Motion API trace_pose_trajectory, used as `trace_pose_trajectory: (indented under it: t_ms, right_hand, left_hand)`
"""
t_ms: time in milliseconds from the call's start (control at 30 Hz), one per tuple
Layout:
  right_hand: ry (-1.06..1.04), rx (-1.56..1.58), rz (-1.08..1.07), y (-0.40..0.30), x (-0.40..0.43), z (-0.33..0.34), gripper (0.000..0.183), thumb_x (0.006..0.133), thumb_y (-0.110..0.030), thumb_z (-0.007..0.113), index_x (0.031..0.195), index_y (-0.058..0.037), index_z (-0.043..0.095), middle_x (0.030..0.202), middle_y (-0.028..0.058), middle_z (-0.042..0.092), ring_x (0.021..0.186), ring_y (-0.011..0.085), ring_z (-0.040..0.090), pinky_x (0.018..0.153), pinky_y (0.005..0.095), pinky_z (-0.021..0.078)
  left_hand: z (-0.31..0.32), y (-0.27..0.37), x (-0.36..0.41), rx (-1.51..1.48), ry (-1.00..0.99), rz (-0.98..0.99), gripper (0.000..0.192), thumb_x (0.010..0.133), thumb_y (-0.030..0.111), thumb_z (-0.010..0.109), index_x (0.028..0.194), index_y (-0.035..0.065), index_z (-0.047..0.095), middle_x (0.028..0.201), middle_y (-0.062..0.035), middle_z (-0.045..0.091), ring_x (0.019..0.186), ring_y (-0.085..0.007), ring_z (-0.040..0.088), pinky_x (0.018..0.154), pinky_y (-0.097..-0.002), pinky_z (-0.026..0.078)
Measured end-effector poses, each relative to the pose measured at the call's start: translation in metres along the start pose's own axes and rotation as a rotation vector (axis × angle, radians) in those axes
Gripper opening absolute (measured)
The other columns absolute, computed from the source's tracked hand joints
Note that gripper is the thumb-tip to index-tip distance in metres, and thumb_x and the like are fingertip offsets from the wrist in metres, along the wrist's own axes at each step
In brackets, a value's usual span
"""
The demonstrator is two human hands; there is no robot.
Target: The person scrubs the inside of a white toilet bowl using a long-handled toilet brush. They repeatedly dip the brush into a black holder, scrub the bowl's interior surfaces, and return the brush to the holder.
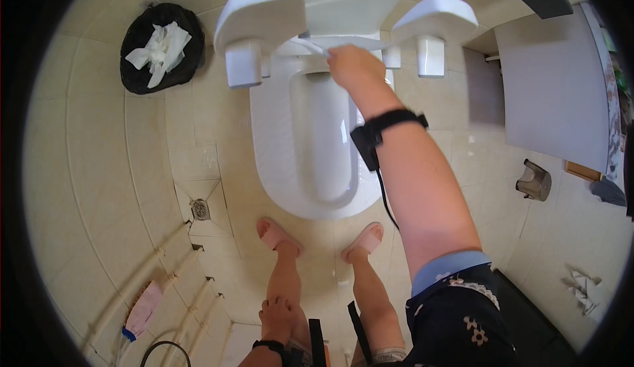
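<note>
My right hand (357,67) is curled on a thin white piece (319,48) at the back of a white ceramic squat toilet (267,169). Whether that piece belongs to the stool beside it, I cannot tell. The white stool has a left seat pad (262,13) and a right seat pad (436,15), with blocky legs below, on either side of my hand. A black strap (391,122) with a small device and cable circles my right forearm. My left hand (275,317) rests on my left knee, holding nothing, a black band on its wrist.
A black-lined bin (130,65) with white tissues (161,52) stands back left. A floor drain (200,209) lies left. Wall pipes (129,288) carry a pink brush-like item (143,310). A grey cabinet panel (550,85) and translucent brown plastic stool (537,181) are at right. Pink slippers (277,236) cover my feet.
</note>
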State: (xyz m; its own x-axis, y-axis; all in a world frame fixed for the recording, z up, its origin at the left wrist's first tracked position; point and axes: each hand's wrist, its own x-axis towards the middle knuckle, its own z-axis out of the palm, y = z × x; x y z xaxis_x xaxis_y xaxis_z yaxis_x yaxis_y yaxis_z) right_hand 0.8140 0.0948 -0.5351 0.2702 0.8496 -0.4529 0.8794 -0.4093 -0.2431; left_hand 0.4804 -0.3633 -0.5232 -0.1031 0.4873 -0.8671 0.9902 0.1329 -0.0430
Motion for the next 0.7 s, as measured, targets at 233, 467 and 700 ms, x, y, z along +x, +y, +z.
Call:
trace_pose_trajectory:
  t_ms: [233,467,700]
  right_hand:
    - [0.24,0.335,0.196,0.067,-0.116,0.034,0.036,0.097,-0.031,0.043,0.132,-0.0266,0.052,0.1,0.0097,0.069,0.088,0.0326,0.066,0.076,0.045,0.0511]
    - [0.104,0.493,0.057,0.015,-0.104,0.038,0.039,0.099,-0.024,0.039,0.134,-0.0098,0.049,0.111,0.0267,0.062,0.104,0.0431,0.058,0.09,0.0451,0.0458]
    - [-0.072,0.253,0.059,0.009,-0.067,0.002,0.034,0.098,-0.025,0.035,0.125,-0.0135,0.053,0.11,0.0158,0.065,0.107,0.0348,0.06,0.088,0.0459,0.0479]
  left_hand:
    - [-0.004,-0.009,0.004,-0.017,-0.008,0.007,0.028,0.088,0.028,0.051,0.104,0.0096,0.065,0.119,-0.009,0.057,0.117,-0.0325,0.047,0.092,-0.0484,0.041]
    - [-0.007,-0.013,0.005,-0.062,0.035,0.025,0.027,0.087,0.028,0.053,0.105,0.0116,0.065,0.119,-0.0081,0.058,0.117,-0.033,0.047,0.093,-0.0486,0.041]
    - [-0.015,-0.017,0.008,-0.026,0.007,0.016,0.027,0.087,0.028,0.053,0.106,0.0152,0.066,0.12,-0.0058,0.058,0.118,-0.0321,0.047,0.094,-0.0473,0.041]
